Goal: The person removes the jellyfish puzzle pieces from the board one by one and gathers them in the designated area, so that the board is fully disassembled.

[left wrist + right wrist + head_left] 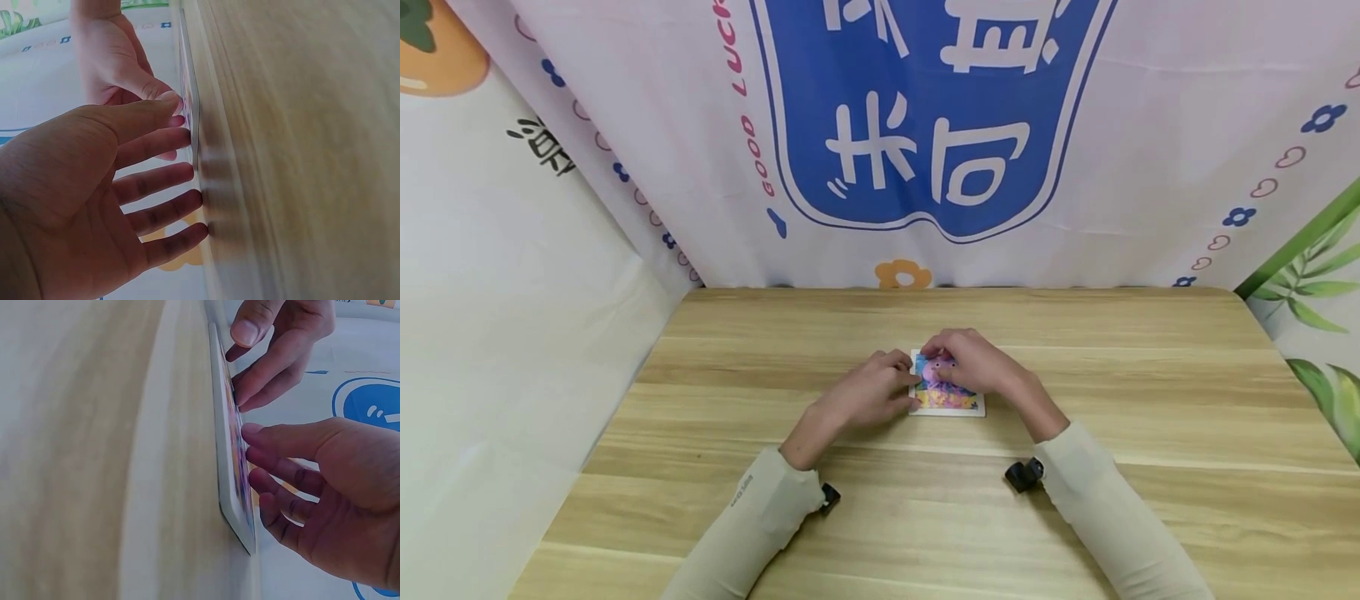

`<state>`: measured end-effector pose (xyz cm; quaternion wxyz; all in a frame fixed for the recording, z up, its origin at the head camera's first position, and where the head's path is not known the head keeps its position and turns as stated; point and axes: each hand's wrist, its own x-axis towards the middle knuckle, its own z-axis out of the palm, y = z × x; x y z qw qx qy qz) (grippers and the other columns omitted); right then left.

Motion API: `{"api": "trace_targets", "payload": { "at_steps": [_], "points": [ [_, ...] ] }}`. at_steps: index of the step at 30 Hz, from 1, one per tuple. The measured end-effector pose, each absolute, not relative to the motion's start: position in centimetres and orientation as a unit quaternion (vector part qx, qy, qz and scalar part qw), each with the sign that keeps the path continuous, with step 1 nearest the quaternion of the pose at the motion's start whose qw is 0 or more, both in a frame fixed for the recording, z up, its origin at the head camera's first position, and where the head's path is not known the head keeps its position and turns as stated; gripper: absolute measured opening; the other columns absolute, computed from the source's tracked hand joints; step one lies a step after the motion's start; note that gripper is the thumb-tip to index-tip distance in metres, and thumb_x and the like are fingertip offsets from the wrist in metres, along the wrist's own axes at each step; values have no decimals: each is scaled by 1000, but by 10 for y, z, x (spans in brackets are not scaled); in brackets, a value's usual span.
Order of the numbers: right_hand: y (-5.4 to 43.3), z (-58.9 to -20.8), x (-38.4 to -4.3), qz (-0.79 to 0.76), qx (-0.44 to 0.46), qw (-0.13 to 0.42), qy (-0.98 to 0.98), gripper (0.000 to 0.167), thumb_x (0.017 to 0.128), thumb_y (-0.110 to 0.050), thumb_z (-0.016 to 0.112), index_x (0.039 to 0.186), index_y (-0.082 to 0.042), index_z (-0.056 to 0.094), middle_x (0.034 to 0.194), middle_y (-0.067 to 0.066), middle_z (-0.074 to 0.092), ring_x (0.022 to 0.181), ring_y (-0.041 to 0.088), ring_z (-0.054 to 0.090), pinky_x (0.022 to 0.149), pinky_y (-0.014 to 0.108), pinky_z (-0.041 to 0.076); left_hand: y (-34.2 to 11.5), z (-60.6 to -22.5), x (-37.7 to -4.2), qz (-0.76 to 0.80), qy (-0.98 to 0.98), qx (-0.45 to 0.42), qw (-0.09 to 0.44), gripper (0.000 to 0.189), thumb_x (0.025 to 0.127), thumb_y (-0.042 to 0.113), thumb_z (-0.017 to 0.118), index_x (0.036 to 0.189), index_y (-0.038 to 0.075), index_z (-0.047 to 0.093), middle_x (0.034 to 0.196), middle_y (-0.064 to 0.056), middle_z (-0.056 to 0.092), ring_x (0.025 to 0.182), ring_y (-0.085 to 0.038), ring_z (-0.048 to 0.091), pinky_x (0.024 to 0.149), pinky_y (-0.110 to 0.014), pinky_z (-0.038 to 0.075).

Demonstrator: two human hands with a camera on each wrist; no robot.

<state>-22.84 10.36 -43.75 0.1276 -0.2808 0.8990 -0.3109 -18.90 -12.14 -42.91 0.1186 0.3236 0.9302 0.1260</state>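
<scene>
A small flat picture board (950, 402) with a white border and a colourful pink cartoon pig print lies on the wooden table. My left hand (871, 392) is at its left edge; in the left wrist view the fingers of this hand (81, 187) are spread and nearly straight, their tips down at the board's edge and the tabletop. From the upper right, my right hand (976, 360) reaches over the picture and covers part of it. The right wrist view has this hand's (356, 469) fingers loosely bent, tips touching the board's (226, 469) printed face, nothing visible between them.
The wooden table (1150, 375) extends around the board on all sides. Behind it hangs a pale printed cloth (1150, 167) with a large blue panel, meeting the table's far edge. Another pale sheet (512, 333) borders the left side. Black wrist cameras (1022, 477) sit at the cuffs.
</scene>
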Motion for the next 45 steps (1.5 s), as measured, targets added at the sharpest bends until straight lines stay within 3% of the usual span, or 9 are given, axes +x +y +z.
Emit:
{"api": "trace_targets", "payload": {
  "at_steps": [17, 23, 32, 45],
  "points": [
    [103, -436, -228, -296, -276, 122, 906, 40, 98, -7, 76, 137, -4, 70, 130, 13, 72, 119, 30, 66, 106, 50, 55, -126, -426, -190, 140, 922, 340, 124, 45, 105, 34, 72, 142, 9, 70, 154, -15, 59, 139, -32, 58, 116, -48, 52],
    [103, -436, -229, -309, -268, 124, 904, 38, 100, -9, 76, 136, -3, 70, 127, 13, 73, 112, 26, 68, 100, 46, 59, -125, -426, -191, 143, 919, 349, 117, 44, 104, 33, 73, 140, 8, 72, 152, -17, 60, 137, -34, 59, 116, -49, 51],
    [99, -438, -237, -311, -258, 123, 906, 38, 97, 1, 73, 134, 0, 71, 123, 16, 72, 103, 24, 68, 93, 38, 60, -125, -425, -192, 151, 916, 353, 117, 41, 105, 31, 72, 140, 9, 72, 152, -17, 60, 138, -34, 58, 117, -48, 51],
    [93, -443, -238, -336, -234, 158, 899, 37, 98, 1, 70, 134, -1, 72, 127, 16, 73, 118, 30, 67, 107, 49, 56, -127, -429, -191, 167, 918, 340, 119, 38, 105, 30, 73, 136, 8, 75, 149, -17, 62, 135, -34, 59, 115, -49, 51]
  ]
}}
